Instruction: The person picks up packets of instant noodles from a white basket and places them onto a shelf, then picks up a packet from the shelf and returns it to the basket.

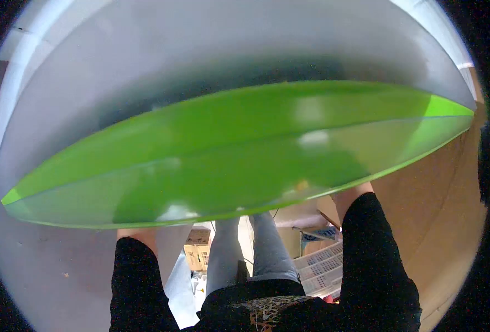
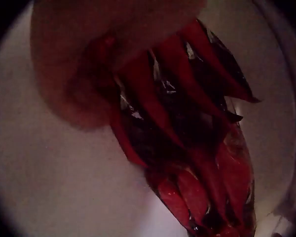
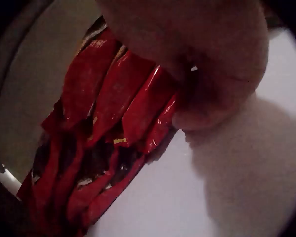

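My left hand (image 2: 79, 69) grips the edge of a row of glossy red-and-black packets (image 2: 187, 89), pressed in overlapping folds. In the right wrist view, my right hand (image 3: 202, 54) grips similar red packets (image 3: 133, 94) by their upper edge, thumb tip at their side. Across the head view stretches a long, shiny green sheet-like thing (image 1: 228, 144), pointed at both ends and with a lengthwise line. It hides both hands there; only the wrists show below its lower edge.
Below the green thing, a cardboard box (image 1: 197, 250) stands near the person's legs (image 1: 225, 254). To the right of the legs lies a white perforated basket (image 1: 321, 268). A brown surface (image 1: 433, 221) fills the right side, a grey one (image 1: 62, 265) the left.
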A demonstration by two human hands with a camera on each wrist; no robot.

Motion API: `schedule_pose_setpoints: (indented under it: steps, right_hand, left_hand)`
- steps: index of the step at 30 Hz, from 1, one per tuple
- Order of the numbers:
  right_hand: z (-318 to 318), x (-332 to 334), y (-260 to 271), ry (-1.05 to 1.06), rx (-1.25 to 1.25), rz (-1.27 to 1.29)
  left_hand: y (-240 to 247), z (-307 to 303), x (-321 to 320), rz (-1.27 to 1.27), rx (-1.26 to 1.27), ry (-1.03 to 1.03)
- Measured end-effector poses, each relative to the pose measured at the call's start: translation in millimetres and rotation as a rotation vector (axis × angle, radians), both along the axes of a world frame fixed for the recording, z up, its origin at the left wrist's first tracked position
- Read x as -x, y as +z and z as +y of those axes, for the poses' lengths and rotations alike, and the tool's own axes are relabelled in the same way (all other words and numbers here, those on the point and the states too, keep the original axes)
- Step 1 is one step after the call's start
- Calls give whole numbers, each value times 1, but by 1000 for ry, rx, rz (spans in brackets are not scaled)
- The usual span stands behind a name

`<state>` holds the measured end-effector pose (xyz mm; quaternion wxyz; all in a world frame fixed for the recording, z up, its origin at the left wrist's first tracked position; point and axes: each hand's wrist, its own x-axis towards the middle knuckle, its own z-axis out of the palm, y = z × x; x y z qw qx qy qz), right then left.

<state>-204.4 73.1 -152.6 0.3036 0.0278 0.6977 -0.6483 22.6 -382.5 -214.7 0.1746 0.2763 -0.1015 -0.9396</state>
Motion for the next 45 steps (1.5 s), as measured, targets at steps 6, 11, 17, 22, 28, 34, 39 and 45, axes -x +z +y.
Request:
schedule_pose_setpoints:
  steps: [6,11,17,22,28,34,39,45]
  right_hand:
    - [-67,21,-16,-63,28,-68]
    - [-88,20,-22,-124,45,-112]
    - [-81,-14,-27,-214,62,-166]
    - [-69,-24,-38,-279,77,-213]
    - [-81,-55,-20,-399,367,-183]
    - [-145,-93,-33,-2,306,-387]
    - [-231,-65,-44,-17,398,-290]
    - [-224,-67,-48,-64,366,-298]
  left_hand:
    - [-4,10,-17,14,-133,75]
    - [-8,23,-33,37,-252,127]
    - [-24,28,-48,55,-379,161]
    - [-6,55,-47,-300,392,-17]
    - [-48,47,-57,-315,385,-49]
    - [-10,82,-47,-265,322,-125]
    - [16,145,-105,-532,135,-233]
    - [11,181,-206,-594,-118,-102]
